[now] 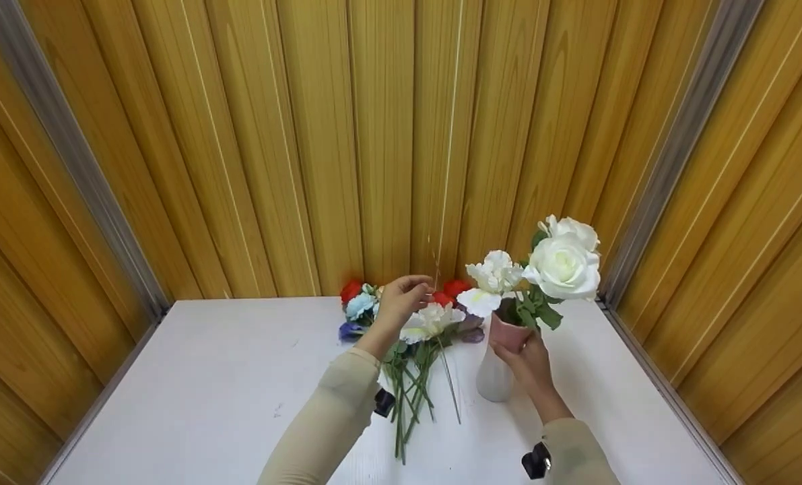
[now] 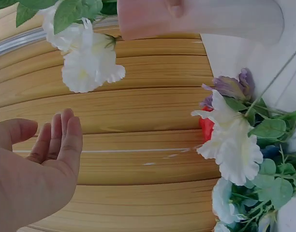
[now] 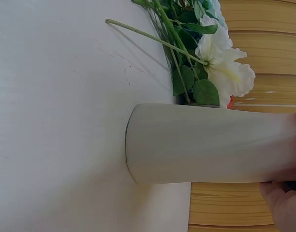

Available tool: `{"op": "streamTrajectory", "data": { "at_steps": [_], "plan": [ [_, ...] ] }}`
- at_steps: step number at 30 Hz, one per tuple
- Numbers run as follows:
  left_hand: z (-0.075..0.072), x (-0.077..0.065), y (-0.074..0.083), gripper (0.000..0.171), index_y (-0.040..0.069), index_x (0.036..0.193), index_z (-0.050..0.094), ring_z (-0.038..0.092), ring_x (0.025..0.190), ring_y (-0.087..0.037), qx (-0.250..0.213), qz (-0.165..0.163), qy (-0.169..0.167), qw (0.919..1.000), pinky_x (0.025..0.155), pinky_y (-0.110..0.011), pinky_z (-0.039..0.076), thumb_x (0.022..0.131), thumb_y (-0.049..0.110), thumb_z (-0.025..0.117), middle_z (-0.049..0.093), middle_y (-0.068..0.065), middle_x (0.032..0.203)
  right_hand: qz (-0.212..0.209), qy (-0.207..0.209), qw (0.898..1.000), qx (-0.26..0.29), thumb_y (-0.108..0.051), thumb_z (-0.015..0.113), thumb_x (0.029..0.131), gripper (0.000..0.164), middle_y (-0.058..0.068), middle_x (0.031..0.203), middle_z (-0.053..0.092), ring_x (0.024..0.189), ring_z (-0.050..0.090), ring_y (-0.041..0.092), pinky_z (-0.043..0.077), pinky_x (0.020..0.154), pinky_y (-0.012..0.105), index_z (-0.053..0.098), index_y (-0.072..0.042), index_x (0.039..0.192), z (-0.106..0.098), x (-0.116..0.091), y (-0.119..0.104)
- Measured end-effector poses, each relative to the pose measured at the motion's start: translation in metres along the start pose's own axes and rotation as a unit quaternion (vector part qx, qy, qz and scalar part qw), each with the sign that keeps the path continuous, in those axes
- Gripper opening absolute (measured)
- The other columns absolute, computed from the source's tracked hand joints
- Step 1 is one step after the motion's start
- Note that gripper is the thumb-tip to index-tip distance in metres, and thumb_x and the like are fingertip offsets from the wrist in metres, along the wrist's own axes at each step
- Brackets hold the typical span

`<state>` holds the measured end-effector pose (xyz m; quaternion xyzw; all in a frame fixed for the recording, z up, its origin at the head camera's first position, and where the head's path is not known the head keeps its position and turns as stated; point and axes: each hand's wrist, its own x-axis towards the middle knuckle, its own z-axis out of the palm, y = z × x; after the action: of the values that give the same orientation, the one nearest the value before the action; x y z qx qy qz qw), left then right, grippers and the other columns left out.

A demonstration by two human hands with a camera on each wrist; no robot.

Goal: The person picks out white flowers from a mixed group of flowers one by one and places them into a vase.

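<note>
My right hand (image 1: 532, 360) grips a vase (image 1: 495, 377) by its pink upper part, fingers and thumb round it; its white lower body stands upright on the table. White roses (image 1: 563, 265) and a white iris (image 1: 495, 276) rise from its mouth with green leaves. My left hand (image 2: 46, 169) has its fingers loosely bent and holds nothing. In the head view this left hand (image 1: 404, 303) hovers over a pile of loose flowers. A white iris (image 2: 232, 140) lies on top of the pile, its long stem (image 3: 153, 41) angled over the table.
Around the left hand lie a red flower (image 1: 351, 291), a light blue flower (image 1: 360, 306) and a purple flower (image 2: 230, 87), green stems (image 1: 401, 417) toward the front. A wood-patterned wall (image 1: 273, 168) rises behind the white table (image 1: 239, 377).
</note>
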<state>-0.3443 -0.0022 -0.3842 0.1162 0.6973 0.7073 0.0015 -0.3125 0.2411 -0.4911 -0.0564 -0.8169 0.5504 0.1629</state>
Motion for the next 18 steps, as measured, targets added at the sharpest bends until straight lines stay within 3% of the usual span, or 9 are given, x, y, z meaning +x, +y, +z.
{"op": "streamTrajectory", "data": {
  "at_steps": [3,10,15,18],
  "plan": [
    [-0.003,0.001,-0.010,0.033,-0.009,0.125,0.065,0.068,0.084,-0.008,0.014,-0.002,0.003,0.9999,0.092,-0.034,0.061,0.101,0.009,0.053,0.073,-0.023,0.111,-0.002,0.006,1.000,-0.020,-0.015,0.076,0.090,0.075,0.033,0.144,0.053,0.133,0.054,0.042,0.049,0.110,0.049,0.036,0.013,0.146,0.000,0.000,0.000],
    [0.001,0.001,-0.036,0.035,-0.010,0.126,0.065,0.073,0.095,-0.025,0.039,-0.030,0.016,0.9986,0.094,-0.042,0.060,0.100,0.008,0.051,0.073,-0.023,0.109,-0.007,0.010,1.000,-0.017,-0.013,0.076,0.089,0.076,0.033,0.145,0.052,0.133,0.053,0.041,0.048,0.110,0.049,0.035,0.012,0.148,-0.001,0.000,-0.001],
    [0.011,-0.001,-0.057,0.036,-0.010,0.128,0.064,0.073,0.099,-0.028,0.030,-0.087,0.031,0.9953,0.097,-0.041,0.059,0.100,0.008,0.051,0.073,-0.025,0.113,-0.009,0.008,1.000,-0.016,-0.013,0.076,0.089,0.075,0.034,0.145,0.052,0.133,0.053,0.041,0.048,0.110,0.049,0.035,0.013,0.147,-0.002,-0.001,-0.001],
    [0.018,-0.004,-0.073,0.035,-0.012,0.129,0.063,0.072,0.093,-0.022,0.027,-0.116,0.034,0.9923,0.095,-0.037,0.060,0.102,0.007,0.050,0.074,-0.022,0.110,-0.005,0.001,1.000,-0.011,-0.014,0.075,0.090,0.077,0.033,0.148,0.050,0.136,0.051,0.042,0.046,0.113,0.051,0.033,0.013,0.149,-0.003,-0.002,0.000]
  ]
}}
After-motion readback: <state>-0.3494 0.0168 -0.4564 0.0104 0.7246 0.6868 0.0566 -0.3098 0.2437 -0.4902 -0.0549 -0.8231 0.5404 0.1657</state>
